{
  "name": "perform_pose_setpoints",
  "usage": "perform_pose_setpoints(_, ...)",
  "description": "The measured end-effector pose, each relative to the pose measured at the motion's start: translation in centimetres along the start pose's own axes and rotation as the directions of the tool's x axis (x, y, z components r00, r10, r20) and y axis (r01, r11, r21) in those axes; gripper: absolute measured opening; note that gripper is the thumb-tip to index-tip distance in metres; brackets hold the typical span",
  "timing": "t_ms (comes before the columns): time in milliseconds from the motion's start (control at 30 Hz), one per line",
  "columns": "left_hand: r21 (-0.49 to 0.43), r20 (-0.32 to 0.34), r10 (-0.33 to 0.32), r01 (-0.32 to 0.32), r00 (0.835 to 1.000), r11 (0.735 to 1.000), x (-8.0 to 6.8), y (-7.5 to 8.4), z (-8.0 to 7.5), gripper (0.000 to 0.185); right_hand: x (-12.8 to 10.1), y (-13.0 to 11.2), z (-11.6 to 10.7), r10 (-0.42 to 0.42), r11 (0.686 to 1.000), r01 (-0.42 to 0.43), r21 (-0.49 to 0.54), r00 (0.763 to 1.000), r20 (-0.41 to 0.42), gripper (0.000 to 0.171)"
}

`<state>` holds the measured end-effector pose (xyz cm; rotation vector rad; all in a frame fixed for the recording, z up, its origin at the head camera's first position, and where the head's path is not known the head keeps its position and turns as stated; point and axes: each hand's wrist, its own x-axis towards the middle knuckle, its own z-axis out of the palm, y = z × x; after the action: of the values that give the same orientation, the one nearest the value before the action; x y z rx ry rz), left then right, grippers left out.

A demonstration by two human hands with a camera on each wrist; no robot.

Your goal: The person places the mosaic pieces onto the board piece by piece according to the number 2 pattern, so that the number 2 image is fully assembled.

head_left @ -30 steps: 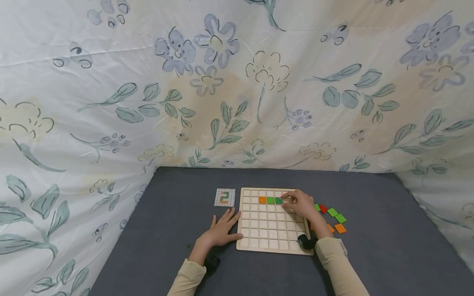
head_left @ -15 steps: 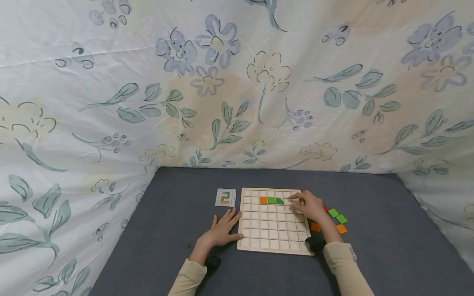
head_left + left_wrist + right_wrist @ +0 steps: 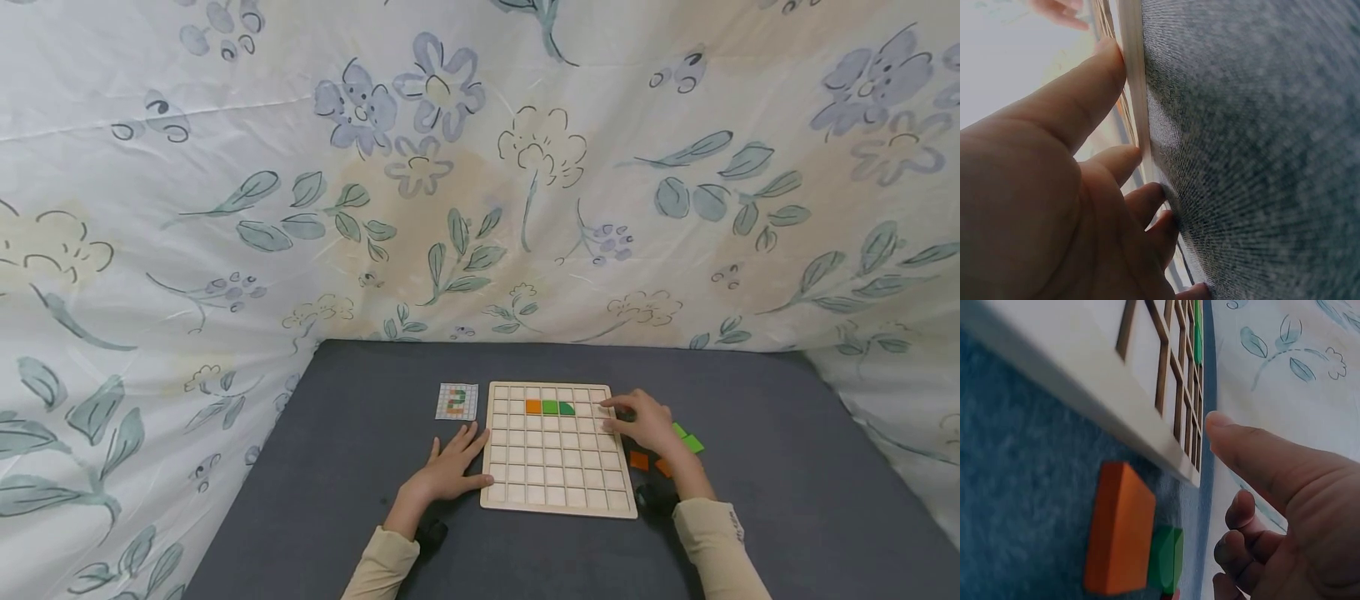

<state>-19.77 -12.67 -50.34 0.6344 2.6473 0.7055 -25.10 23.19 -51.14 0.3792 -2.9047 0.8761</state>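
Observation:
A pale wooden grid board (image 3: 552, 476) lies on the dark table. In its second row from the top sit an orange square tile (image 3: 533, 407), a green square tile (image 3: 551, 407) and a darker green tile (image 3: 567, 409) with one rounded corner. My left hand (image 3: 444, 471) rests at the board's left edge, fingers spread; its thumb (image 3: 1079, 94) touches the rim in the left wrist view. Over the upper right edge hovers my right hand (image 3: 647, 423), thumb and index finger apart, nothing between them. The right wrist view shows its other fingers (image 3: 1238, 550) loosely bent.
Right of the board lie loose tiles: an orange one (image 3: 639, 461), a green one (image 3: 693, 443) and others partly hidden under the right hand. A small printed pattern card (image 3: 457, 402) lies left of the board's top corner. Floral cloth (image 3: 480, 208) hangs behind the table.
My right hand has drawn away from the darker green tile, moving right to the board's edge and uncovering that tile. The left hand has stayed in place.

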Motion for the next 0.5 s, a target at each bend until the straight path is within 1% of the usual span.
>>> perform_pose_setpoints(100,0.004,-0.002,-0.002,0.002,1.0,1.0,0.0,0.0,0.0,0.076,-0.2,0.2,-0.2,0.016,1.0,-0.016,0.013,1.0,0.006,0.032)
perform_pose_setpoints(233,0.003,-0.001,-0.001,0.001,1.0,1.0,0.0,-0.1,0.0,0.076,-0.3,0.5,-0.5,0.037,0.999,-0.036,-0.004,0.999,0.022,0.034)
perform_pose_setpoints(500,0.002,-0.004,0.002,-0.002,1.0,1.0,0.0,-0.1,0.0,0.076,-1.0,0.9,-1.2,0.05,0.999,-0.049,-0.011,0.998,0.035,0.035)
